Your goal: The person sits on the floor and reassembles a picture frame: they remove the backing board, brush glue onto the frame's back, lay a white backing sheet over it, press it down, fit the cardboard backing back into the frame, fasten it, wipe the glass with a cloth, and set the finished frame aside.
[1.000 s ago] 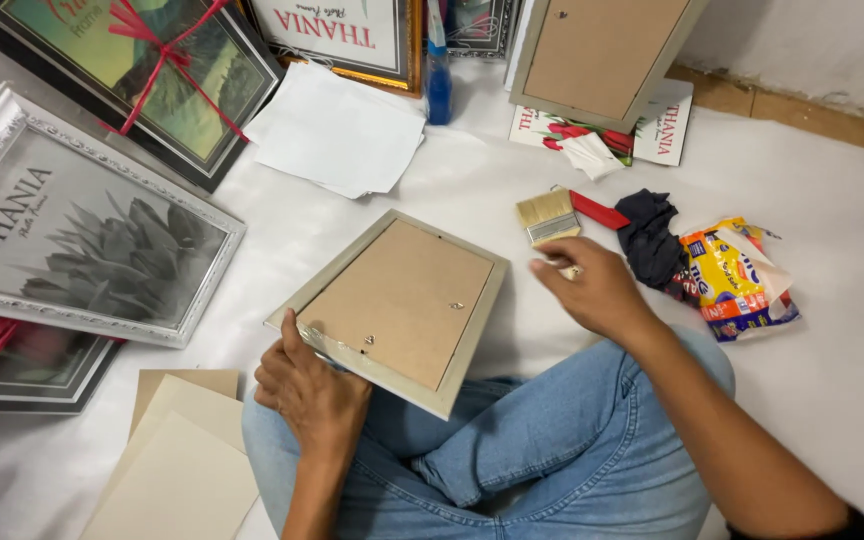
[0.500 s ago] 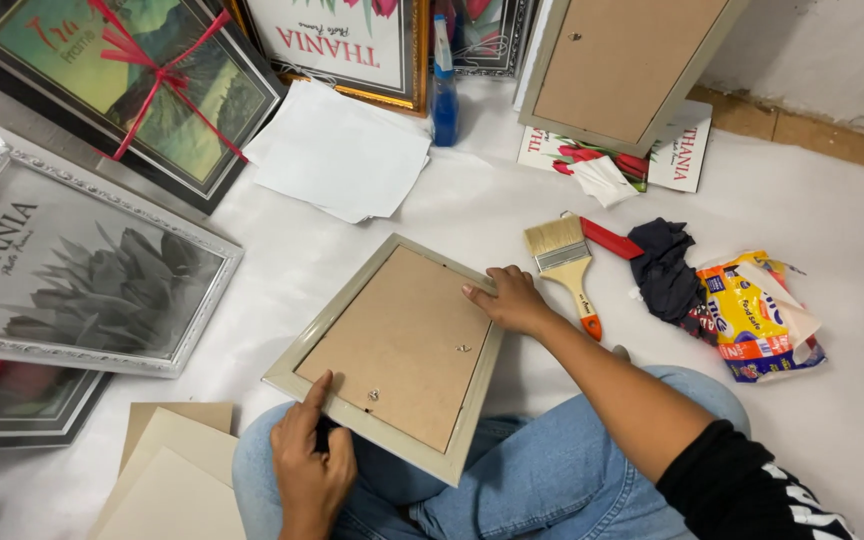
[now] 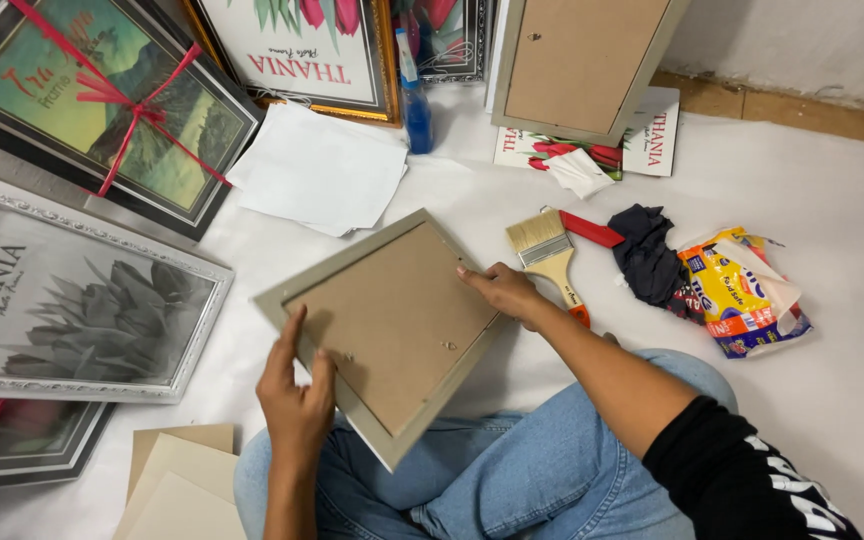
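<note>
A white sheet (image 3: 832,420) covered the floor, and the person sat on it in blue jeans (image 3: 512,480) with framed pictures leaning and lying all around. The small grey frame (image 3: 392,330) lay face down across the lap, its brown backing board up, turned like a diamond so that its long axis ran from the upper left down to the lower right, one corner pointing away from the body and one toward the knees. Both hands were on it. The left hand (image 3: 295,395) gripped the near left edge, thumb on the backing board and fingers curled under the rim. The right hand (image 3: 505,291) rested at the right corner, fingertips pressed to the edge of the board, not closed around anything. So the hands were apart, one at each side of the frame, with the frame squarely between them and equally close to both. Just right of the frame, beyond the right hand, lay a paintbrush (image 3: 550,258) with a pale wooden handle, untouched. Farther right of the frame were a dark cloth (image 3: 647,255) and a yellow packet (image 3: 742,290). Left of the frame lay a large silver-framed grey print (image 3: 72,305), and beyond the frame's far corner some loose white paper (image 3: 320,170).
</note>
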